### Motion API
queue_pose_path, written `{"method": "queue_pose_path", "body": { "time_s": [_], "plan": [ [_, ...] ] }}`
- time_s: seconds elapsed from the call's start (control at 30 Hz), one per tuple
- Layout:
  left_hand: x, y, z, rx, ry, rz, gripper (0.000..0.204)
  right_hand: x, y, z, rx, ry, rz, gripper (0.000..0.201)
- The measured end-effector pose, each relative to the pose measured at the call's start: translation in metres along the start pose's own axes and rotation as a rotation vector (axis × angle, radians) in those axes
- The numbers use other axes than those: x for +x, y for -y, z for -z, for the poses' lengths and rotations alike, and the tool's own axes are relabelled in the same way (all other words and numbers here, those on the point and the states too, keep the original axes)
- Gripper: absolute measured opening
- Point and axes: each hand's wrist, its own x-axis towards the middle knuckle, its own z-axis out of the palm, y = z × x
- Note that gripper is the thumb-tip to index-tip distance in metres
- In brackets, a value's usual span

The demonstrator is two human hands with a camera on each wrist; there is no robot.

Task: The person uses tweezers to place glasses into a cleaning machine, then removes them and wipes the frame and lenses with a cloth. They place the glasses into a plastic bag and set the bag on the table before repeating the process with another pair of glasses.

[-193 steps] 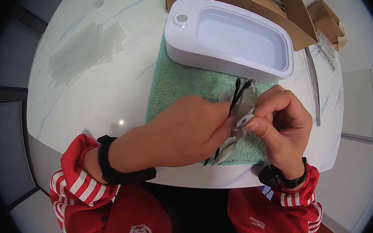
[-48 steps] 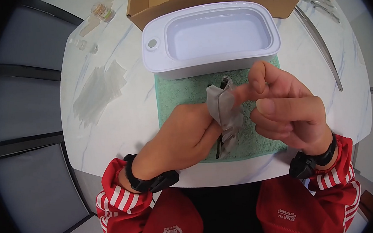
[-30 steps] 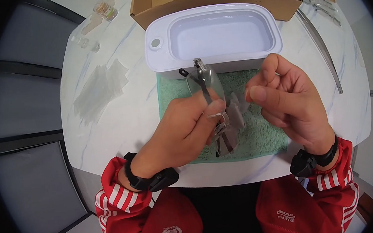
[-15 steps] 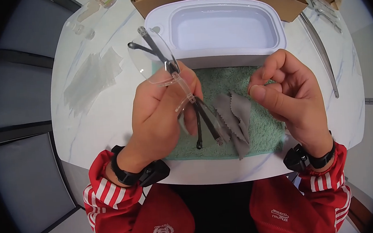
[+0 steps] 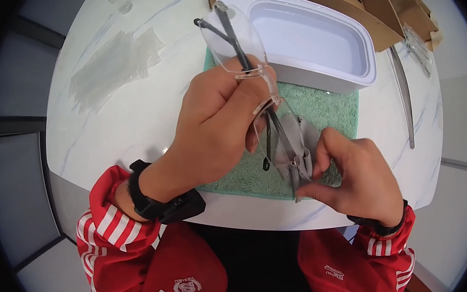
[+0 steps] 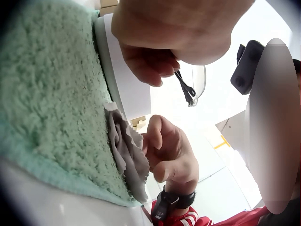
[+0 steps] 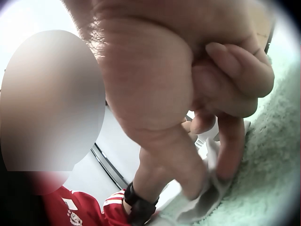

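Clock: I'm reading the head view, centred on the towel, 12 o'clock pointing away from the wearer.
Glasses: here's my main subject, a pair of glasses (image 5: 268, 84), clear lenses with thin rounded edges, a see-through bridge, dark slim arms folded and crossing behind. They're raised, slanting from 11 to 5 o'clock, the upper lens overlapping the tub's near corner.
Cloth: soft and grey, a cloth (image 6: 127, 153) with a pinked, zigzag edge, bunched in folds over the towel, just off centre towards 4 o'clock.
Towel: mint green, a towel (image 5: 236, 181) with shaggy, looped pile and a smooth border.
Tub: glossy white and round-cornered, a tub (image 5: 329, 78) at 12 to 1 o'clock, a smooth pale basin sunk into its top.
Box: plain brown card, a box (image 5: 383, 27) beyond the tub at 1 o'clock, shiny items inside too small for me to name.
Sleeves: filmy, translucent sleeves (image 5: 117, 67) fanned out at 10 o'clock on the white, grey-veined table (image 5: 116, 125).
Strip: a long, slightly curved grey strip (image 5: 404, 99) at 2 to 3 o'clock.
Left hand: the left hand (image 5: 210, 126) is closed round the glasses, thumb pressed by the bridge.
Right hand: at 4 o'clock, the right hand (image 5: 359, 172) pinches the cloth loosely, thumb and forefinger either side of a fold, other fingers curled in.
Contact: the lower lens overlaps the cloth from above; I can't tell whether they touch.
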Motion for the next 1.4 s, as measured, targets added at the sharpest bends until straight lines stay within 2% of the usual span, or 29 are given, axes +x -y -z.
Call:
{"method": "queue_pose_path", "body": {
  "time_s": [0.07, 0.13, 0.2, 0.27, 0.4, 0.47, 0.5, 0.63, 0.7, 0.73, 0.8, 0.87, 0.97, 1.03, 1.07, 1.13, 1.2, 1.27, 1.3, 1.37, 1.4],
  "plan": [
    [0.001, 0.001, 0.0, 0.0, 0.014, -0.019, 0.035, -0.001, -0.003, -0.003, -0.023, -0.054, 0.05, 0.034],
    [0.0, 0.003, 0.001, -0.021, 0.018, -0.034, 0.036, -0.004, 0.001, 0.007, 0.04, -0.159, -0.027, 0.03],
    [0.0, 0.003, 0.002, -0.036, 0.02, -0.049, 0.036, -0.006, -0.006, 0.007, 0.361, -0.396, 0.021, 0.026],
    [-0.001, 0.003, 0.003, -0.015, 0.041, -0.046, 0.035, -0.005, -0.008, 0.007, 0.624, -0.59, 0.148, 0.026],
    [-0.001, 0.005, 0.003, -0.018, 0.072, -0.036, 0.035, -0.003, -0.009, 0.015, 0.527, -0.537, 0.041, 0.023],
    [-0.001, 0.005, 0.003, 0.0, 0.075, -0.027, 0.034, 0.002, -0.008, 0.016, 0.063, -0.364, -0.123, 0.019],
    [-0.001, 0.005, 0.003, -0.004, 0.077, -0.028, 0.034, 0.004, -0.013, 0.013, -0.018, -0.429, -0.098, 0.018],
    [-0.001, 0.006, 0.004, 0.027, 0.094, -0.039, 0.034, -0.002, -0.006, 0.021, 0.024, -0.49, -0.133, 0.019],
    [-0.001, 0.006, 0.004, 0.034, 0.089, -0.041, 0.034, -0.008, 0.002, 0.024, 0.068, -0.311, -0.062, 0.023],
    [0.0, 0.006, 0.003, 0.03, 0.083, -0.038, 0.033, -0.007, 0.001, 0.021, 0.069, -0.308, -0.06, 0.023],
    [0.0, 0.006, 0.002, 0.027, 0.076, -0.032, 0.033, -0.003, -0.003, 0.011, -0.066, -0.167, 0.193, 0.025],
    [0.001, 0.006, 0.002, 0.031, 0.077, -0.017, 0.031, -0.002, -0.006, 0.003, -0.169, -0.148, 0.144, 0.023],
    [0.001, 0.007, 0.004, 0.079, 0.126, -0.002, 0.027, 0.0, -0.014, -0.003, -0.232, -0.189, 0.191, 0.017],
    [0.0, 0.008, 0.002, 0.113, 0.146, 0.019, 0.025, 0.0, -0.009, 0.003, -0.008, -0.313, 0.194, 0.012],
    [0.0, 0.009, 0.001, 0.139, 0.169, 0.046, 0.023, 0.0, -0.006, 0.005, -0.003, -0.318, 0.199, 0.012],
    [-0.001, 0.009, -0.001, 0.175, 0.208, 0.061, 0.022, 0.0, -0.002, 0.011, 0.195, -0.401, 0.117, 0.012],
    [0.0, 0.007, -0.001, 0.21, 0.261, 0.082, 0.02, 0.004, -0.009, 0.008, 0.24, -0.438, 0.136, 0.012],
    [0.0, 0.005, -0.001, 0.315, 0.357, 0.024, 0.019, 0.008, -0.012, 0.003, 0.429, -0.435, 0.203, 0.009],
    [0.0, 0.007, -0.001, 0.323, 0.371, 0.028, 0.019, 0.008, -0.012, 0.001, 0.437, -0.448, 0.198, 0.009],
    [0.0, 0.015, -0.001, 0.463, 0.404, -0.147, 0.018, 0.009, -0.011, -0.003, 0.714, -0.413, 0.132, 0.007],
    [0.0, 0.013, -0.002, 0.469, 0.418, -0.143, 0.018, 0.009, -0.007, -0.004, 0.724, -0.424, 0.128, 0.007]
  ]
}}
